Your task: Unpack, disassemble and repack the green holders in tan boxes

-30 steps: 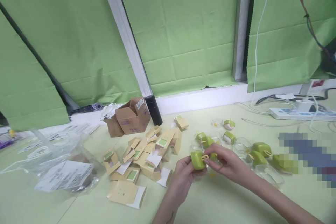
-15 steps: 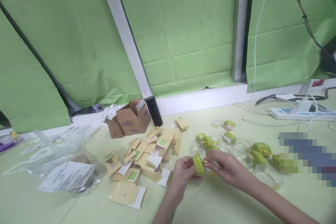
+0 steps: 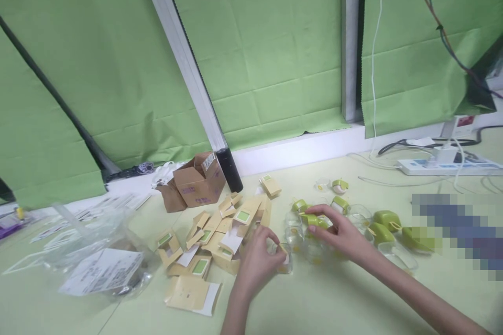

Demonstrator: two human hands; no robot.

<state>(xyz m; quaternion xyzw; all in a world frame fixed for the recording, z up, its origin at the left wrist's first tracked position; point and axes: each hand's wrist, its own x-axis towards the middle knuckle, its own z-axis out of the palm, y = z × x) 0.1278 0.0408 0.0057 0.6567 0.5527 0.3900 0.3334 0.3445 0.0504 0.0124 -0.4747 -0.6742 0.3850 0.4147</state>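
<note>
The right hand (image 3: 340, 233) has its thumb and forefinger on either side of a small green case (image 3: 311, 219), gripping it low over the middle of the pale surface (image 3: 314, 303), well forward of the back edge. The left hand (image 3: 259, 256) is curled, thumb and forefinger almost meeting beside a clear plastic shell (image 3: 286, 268) on the surface (whether the fingertips pinch a part of it, I cannot tell). Close around the right hand lie more clear shells and green pieces, and past that wrist, toward the right edge of the surface, rest several rounded green cases (image 3: 387, 219), the outermost partly lost in a blurred patch. Nearer the back edge, a little green-topped piece (image 3: 340, 186) sits just beside another clear shell (image 3: 322, 185). To the left of the left hand spreads a loose heap of tan card boxes (image 3: 187, 293), some open, several with green labels. Behind the heap, close to the back edge, an open brown cardboard box (image 3: 202, 183) stands next to a black cylinder (image 3: 230, 171), which is upright. Toward the left edge lies a crumpled clear bag with a white printed sheet (image 3: 102, 271), while a white power strip (image 3: 412, 166) rests near the back edge at the right.
</note>
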